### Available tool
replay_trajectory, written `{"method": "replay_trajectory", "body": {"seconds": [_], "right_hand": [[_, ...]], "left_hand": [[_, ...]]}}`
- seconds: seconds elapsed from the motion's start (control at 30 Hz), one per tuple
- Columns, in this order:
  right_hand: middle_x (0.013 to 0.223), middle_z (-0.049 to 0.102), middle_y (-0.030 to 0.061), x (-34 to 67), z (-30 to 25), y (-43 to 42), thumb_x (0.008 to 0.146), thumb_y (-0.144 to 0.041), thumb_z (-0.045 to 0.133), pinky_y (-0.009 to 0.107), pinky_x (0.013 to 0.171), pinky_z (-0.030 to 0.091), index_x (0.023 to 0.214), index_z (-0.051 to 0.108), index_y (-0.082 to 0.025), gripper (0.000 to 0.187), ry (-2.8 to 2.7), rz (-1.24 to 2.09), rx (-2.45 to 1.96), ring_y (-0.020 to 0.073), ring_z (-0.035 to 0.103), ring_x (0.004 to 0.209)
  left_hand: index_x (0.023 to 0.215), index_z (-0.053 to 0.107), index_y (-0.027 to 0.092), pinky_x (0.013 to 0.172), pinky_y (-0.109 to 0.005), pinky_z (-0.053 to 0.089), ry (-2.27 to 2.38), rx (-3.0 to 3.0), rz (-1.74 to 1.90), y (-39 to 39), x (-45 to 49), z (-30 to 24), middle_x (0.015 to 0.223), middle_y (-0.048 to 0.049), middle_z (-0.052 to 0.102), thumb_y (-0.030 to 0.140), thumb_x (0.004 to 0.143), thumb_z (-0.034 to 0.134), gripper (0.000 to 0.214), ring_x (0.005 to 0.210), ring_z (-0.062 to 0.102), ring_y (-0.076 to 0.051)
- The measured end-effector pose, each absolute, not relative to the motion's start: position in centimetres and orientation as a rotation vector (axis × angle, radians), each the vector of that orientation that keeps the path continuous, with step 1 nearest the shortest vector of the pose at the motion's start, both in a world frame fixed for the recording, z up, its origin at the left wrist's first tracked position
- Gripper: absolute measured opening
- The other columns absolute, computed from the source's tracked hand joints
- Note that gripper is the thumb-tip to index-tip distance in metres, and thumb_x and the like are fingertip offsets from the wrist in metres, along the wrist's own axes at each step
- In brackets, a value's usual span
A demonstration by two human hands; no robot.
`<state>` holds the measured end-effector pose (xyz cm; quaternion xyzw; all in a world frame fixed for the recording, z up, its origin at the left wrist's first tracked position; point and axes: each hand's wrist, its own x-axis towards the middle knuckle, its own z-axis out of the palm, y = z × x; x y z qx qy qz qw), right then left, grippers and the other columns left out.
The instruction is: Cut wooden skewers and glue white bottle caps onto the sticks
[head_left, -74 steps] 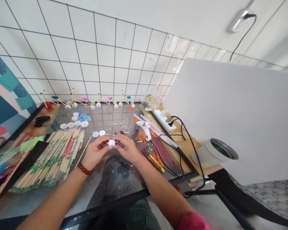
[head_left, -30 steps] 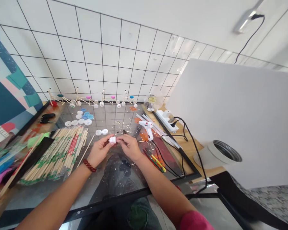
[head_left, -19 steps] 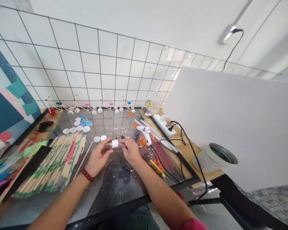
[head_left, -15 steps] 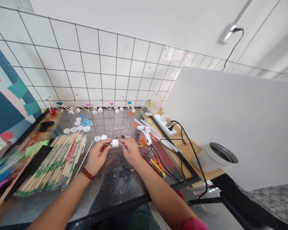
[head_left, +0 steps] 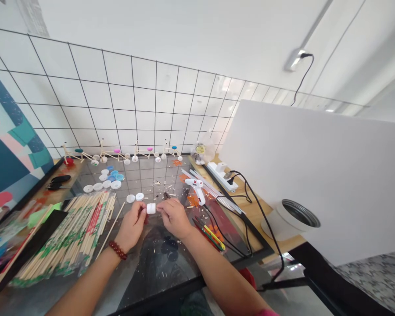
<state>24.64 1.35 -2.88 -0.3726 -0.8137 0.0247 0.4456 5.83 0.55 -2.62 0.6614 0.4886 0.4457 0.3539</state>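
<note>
My left hand (head_left: pixel 132 224) pinches a small white cylinder (head_left: pixel 151 208), made of plastic caps, between thumb and fingers. My right hand (head_left: pixel 174 218) is close to its right side, and its fingertips pinch a thin wooden stick (head_left: pixel 158 205) running into the cylinder. The stick's far end looks hidden inside the cylinder. Just above my hands lie two loose white caps (head_left: pixel 134 197) on the glass tabletop (head_left: pixel 158 259). A white glue gun (head_left: pixel 195 188) lies up to the right of my right hand, not touched.
Bundled wooden skewers (head_left: pixel 75 237) lie left of my hands. Farther back stand small stick bicycle models (head_left: pixel 113 154) and heaps of coloured caps (head_left: pixel 109 176). To the right are a power strip (head_left: pixel 221 176), black cables (head_left: pixel 237 228), and a white board (head_left: pixel 316 184).
The white cylinder now sits lower and farther left in the picture, with my hands still on it. The whole scene has shifted as my head moved, and the wall shows more.
</note>
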Motion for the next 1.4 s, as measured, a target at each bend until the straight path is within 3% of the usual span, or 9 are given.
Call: {"method": "replay_trajectory", "body": {"seconds": [0.17,0.3,0.47,0.6,0.67,0.77,0.97,1.17,1.4], "right_hand": [[0.086,0.073,0.0063,24.7,-2.6,1.3,0.095,-0.016,0.051,0.034,0.078,0.046,0.095,0.066,-0.021,0.015,-1.978,0.060,-0.917,0.0194,0.063,0.079],[0.085,0.073,0.0058,24.8,-2.6,1.3,0.095,-0.016,0.050,0.034,0.078,0.046,0.095,0.066,-0.020,0.016,-1.956,0.016,-0.940,0.0192,0.064,0.080],[0.086,0.073,0.0040,24.8,-2.5,1.3,0.095,-0.013,0.049,0.033,0.079,0.045,0.095,0.066,-0.021,0.020,-1.997,-0.045,-0.890,0.0178,0.065,0.081],[0.091,0.074,0.0040,24.9,-2.5,1.2,0.094,-0.010,0.048,0.033,0.080,0.044,0.097,0.068,-0.022,0.024,-2.041,-0.090,-0.852,0.0169,0.064,0.083],[0.092,0.074,0.0044,24.9,-2.6,1.2,0.094,-0.010,0.049,0.033,0.081,0.044,0.098,0.068,-0.022,0.023,-2.053,-0.095,-0.857,0.0171,0.064,0.083],[0.092,0.074,0.0046,24.9,-2.8,1.3,0.094,-0.012,0.052,0.033,0.082,0.044,0.098,0.067,-0.021,0.018,-2.062,-0.062,-0.865,0.0174,0.065,0.084],[0.087,0.074,0.0036,24.9,-2.9,1.3,0.093,-0.015,0.056,0.033,0.081,0.043,0.096,0.066,-0.020,0.012,-2.128,-0.017,-0.926,0.0174,0.065,0.081],[0.084,0.074,0.0027,25.2,-2.8,1.1,0.090,-0.011,0.053,0.033,0.079,0.041,0.091,0.067,-0.021,0.017,-2.120,-0.014,-0.938,0.0170,0.065,0.077],[0.085,0.075,0.0036,25.3,-2.8,1.1,0.094,-0.017,0.053,0.033,0.081,0.041,0.095,0.067,-0.021,0.015,-2.155,0.106,-0.951,0.0172,0.065,0.079]], "left_hand": [[0.116,0.058,0.018,0.060,-0.033,0.047,1.245,1.733,1.129,0.2,5.8,-2.1,0.069,-0.0024,0.065,0.040,0.091,0.051,0.034,0.061,0.063,-0.022],[0.137,0.049,0.015,0.072,-0.035,0.053,1.110,1.796,1.024,-0.1,6.0,-1.7,0.081,-0.0050,0.071,0.038,0.091,0.053,0.052,0.072,0.067,-0.022],[0.124,0.060,0.015,0.073,-0.035,0.056,1.077,1.656,1.086,0.1,6.1,-1.5,0.098,-0.0088,0.072,0.044,0.086,0.060,0.048,0.075,0.068,-0.020],[0.120,0.065,0.014,0.072,-0.036,0.058,1.030,1.499,1.073,0.5,6.1,-1.7,0.082,-0.0059,0.073,0.049,0.083,0.065,0.051,0.071,0.068,-0.021],[0.113,0.069,0.014,0.076,-0.038,0.058,1.020,1.433,1.093,0.7,6.1,-2.0,0.087,-0.0074,0.075,0.048,0.079,0.069,0.048,0.075,0.069,-0.021],[0.106,0.073,0.016,0.084,-0.040,0.058,1.048,1.470,1.192,0.9,6.0,-2.3,0.103,-0.0098,0.075,0.040,0.072,0.075,0.041,0.086,0.070,-0.022],[0.093,0.079,0.021,0.079,-0.036,0.058,1.013,1.703,1.295,1.1,5.8,-2.1,0.095,-0.0074,0.073,0.022,0.069,0.074,0.024,0.089,0.069,-0.021],[0.111,0.073,0.017,0.082,-0.039,0.058,1.026,1.413,1.204,1.0,6.4,-2.7,0.103,-0.0104,0.075,0.030,0.066,0.079,0.047,0.087,0.071,-0.022],[0.097,0.077,0.016,0.081,-0.036,0.058,1.041,1.276,1.201,1.0,6.4,-2.7,0.092,-0.0071,0.078,0.028,0.059,0.084,0.040,0.081,0.071,-0.020]]}}
